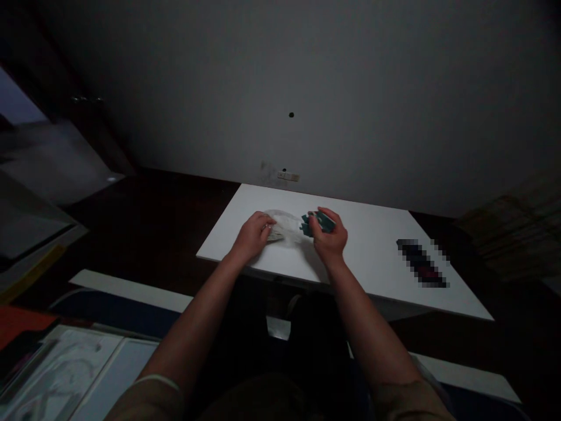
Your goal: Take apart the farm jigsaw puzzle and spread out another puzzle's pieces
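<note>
My left hand [255, 235] is closed at the near edge of a clear plastic bag [287, 225], thumb and fingers pinching it. A pale flat piece shows by the fingertips, too dim to name. To the right, my right hand [332, 238] is raised above the white table and wrapped round several dark green pieces [324, 220]. They have notched edges and look like jigsaw puzzle pieces, with a pale patch on one. Part of them is hidden behind my thumb and fingers. The bag's right end comes close to these pieces; whether they touch I cannot tell.
Both hands work over a white table [372, 251] near a grey wall. On its right side lies a dark, pixelated object [423, 264]. A wall socket [288, 176] sits behind the table. White panels and a yellow-edged item [33, 275] stand at left in dim light.
</note>
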{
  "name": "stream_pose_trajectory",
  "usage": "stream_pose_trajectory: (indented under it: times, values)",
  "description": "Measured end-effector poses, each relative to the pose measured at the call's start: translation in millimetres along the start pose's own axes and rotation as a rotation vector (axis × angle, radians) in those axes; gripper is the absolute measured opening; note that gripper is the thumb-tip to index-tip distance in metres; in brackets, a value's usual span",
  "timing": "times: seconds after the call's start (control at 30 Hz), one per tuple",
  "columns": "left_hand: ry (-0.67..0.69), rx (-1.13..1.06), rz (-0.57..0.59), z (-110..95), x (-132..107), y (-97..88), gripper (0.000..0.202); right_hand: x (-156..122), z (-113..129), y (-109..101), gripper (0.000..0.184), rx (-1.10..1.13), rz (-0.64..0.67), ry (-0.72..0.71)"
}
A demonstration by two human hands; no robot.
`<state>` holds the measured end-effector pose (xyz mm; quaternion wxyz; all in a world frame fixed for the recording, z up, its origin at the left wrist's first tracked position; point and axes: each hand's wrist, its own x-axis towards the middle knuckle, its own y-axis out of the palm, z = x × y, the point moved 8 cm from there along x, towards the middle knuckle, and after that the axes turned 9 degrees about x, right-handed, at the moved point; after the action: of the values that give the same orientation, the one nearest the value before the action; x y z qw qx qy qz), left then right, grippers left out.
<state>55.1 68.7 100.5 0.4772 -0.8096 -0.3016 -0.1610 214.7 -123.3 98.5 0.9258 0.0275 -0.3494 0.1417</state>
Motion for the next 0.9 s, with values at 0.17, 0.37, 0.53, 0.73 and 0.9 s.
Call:
stream_pose_trajectory:
  times: [0.17,0.37,0.53,0.73,0.9]
  values:
    - [0.030,-0.064,0.056,-2.4,6.2,-9.0,0.022,-0.5,19.1,108.5,0.029,-0.155,0.986,-0.184]
    - [0.003,-0.143,0.070,8.6,-4.5,-16.4,0.027,13.6,15.0,156.1,0.036,-0.395,1.185,-0.124]
    - [-0.080,-0.218,-0.049,27.2,-14.2,-30.3,0.021,2.1,43.4,151.0,0.045,-0.271,1.228,-0.188]
    - [-0.178,-0.358,-0.153,54.9,-5.3,-54.7,0.015,-8.2,66.7,116.7,0.031,-0.549,1.161,-0.472]
    - [-0.281,-0.626,-0.116,53.7,13.4,-47.8,0.012,16.4,81.9,93.3,0.019,-0.581,0.806,-0.528]
